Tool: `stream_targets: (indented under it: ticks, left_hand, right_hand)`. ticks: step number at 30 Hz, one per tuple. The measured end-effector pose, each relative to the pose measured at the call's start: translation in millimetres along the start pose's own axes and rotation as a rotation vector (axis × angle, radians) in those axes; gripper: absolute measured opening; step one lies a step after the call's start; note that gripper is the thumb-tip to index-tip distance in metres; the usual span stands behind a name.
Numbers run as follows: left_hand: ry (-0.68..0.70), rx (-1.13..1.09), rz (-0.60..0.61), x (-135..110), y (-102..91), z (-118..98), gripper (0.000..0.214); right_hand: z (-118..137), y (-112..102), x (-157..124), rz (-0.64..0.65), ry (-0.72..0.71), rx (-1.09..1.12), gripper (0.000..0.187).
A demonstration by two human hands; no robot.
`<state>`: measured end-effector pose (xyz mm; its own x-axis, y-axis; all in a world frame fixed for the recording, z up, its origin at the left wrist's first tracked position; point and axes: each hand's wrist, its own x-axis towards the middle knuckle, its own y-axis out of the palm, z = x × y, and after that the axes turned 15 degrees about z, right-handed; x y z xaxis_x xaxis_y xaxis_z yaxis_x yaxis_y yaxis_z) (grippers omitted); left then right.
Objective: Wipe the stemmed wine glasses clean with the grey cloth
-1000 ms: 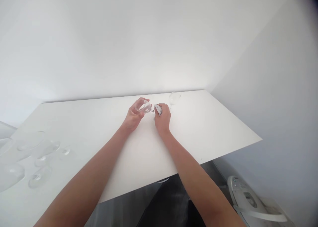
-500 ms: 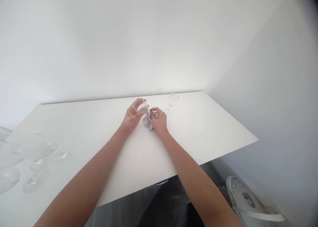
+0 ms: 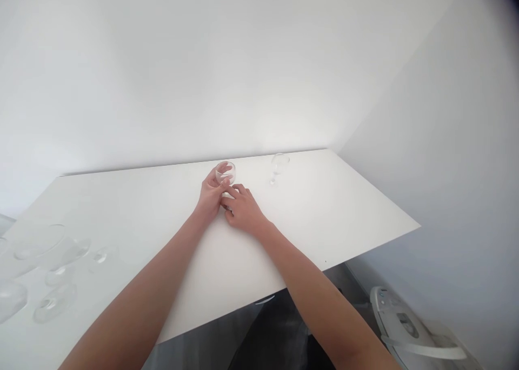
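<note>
A clear wine glass (image 3: 226, 174) is held above the middle of the table, its bowl tilted up and its rim facing me. My left hand (image 3: 211, 192) is wrapped round the bowl from the left, thumb in front. Just below the bowl, my right hand (image 3: 242, 208) curls its fingers round the lower part of the glass, by the stem and foot, which the fingers mostly cover. The grey cloth does not show now. Behind and to the right, another wine glass (image 3: 279, 165) stands upright on the white table (image 3: 324, 208).
Several clear glasses, among them a large one at the left edge (image 3: 12, 300) and one with a round foot (image 3: 54, 303), crowd the table's left side. White walls border the table behind and to the right. A pale appliance with a handle (image 3: 405, 324) sits low at the right.
My right hand has moved left, against the lower part of the wine glass, and the grey cloth it held has gone from sight. The glass in my left hand has turned more upright.
</note>
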<state>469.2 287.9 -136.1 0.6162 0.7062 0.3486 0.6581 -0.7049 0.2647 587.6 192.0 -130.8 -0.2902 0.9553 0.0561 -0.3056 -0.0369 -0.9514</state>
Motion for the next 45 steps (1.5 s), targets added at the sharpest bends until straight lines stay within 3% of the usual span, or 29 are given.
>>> stream_targets:
  ticks: [5, 10, 16, 21, 25, 30, 38, 45]
  left_hand:
    - [-0.047, 0.046, 0.005, -1, 0.8, -1, 0.058]
    - [-0.06, 0.066, -0.01, -1, 2.3, 0, 0.06]
    - [-0.105, 0.065, -0.016, -1, 2.6, -1, 0.065]
    - [-0.059, 0.056, -0.02, -2, 1.1, 1, 0.07]
    - [-0.09, 0.031, -0.084, 1, -1.9, 6, 0.05]
    - [-0.146, -0.06, -0.116, 6, -3.4, 7, 0.043]
    - [-0.178, -0.049, -0.072, 2, -4.0, 3, 0.067]
    - [-0.243, -0.077, -0.079, 1, -3.7, 4, 0.065]
  right_hand:
    - [10, -2, -2, 0.091, 0.021, -0.056, 0.044]
    - [28, -2, 1, 0.105, 0.164, -0.144, 0.041]
    - [37, -1, 2, 0.137, 0.198, -0.176, 0.04]
    - [34, 2, 2, 0.122, 0.241, -0.132, 0.048]
    - [21, 1, 4, 0.118, 0.408, -0.047, 0.049]
    - [5, -5, 3, 0.098, 0.597, 0.018, 0.051]
    - [-1, -2, 3, 0.046, 0.655, 0.048, 0.047]
    - [0, -4, 3, 0.04, 0.679, 0.052, 0.044]
